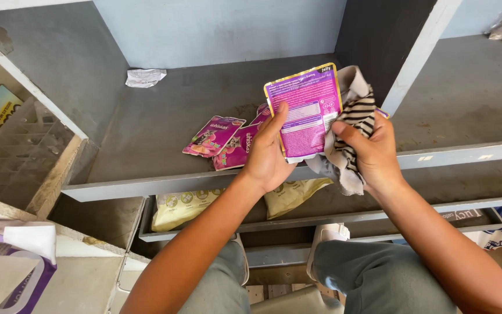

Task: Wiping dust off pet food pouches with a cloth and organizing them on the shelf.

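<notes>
Left hand (268,157) grips purple pouch (308,113) upright; right hand (373,152) presses striped cloth (352,125) against it.

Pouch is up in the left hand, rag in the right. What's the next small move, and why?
Probably draw the striped rag across the pouch. The left hand holds it upright by its lower left edge, and the right hand already presses the rag against its right edge. The two pouches on the shelf can wait.
</notes>
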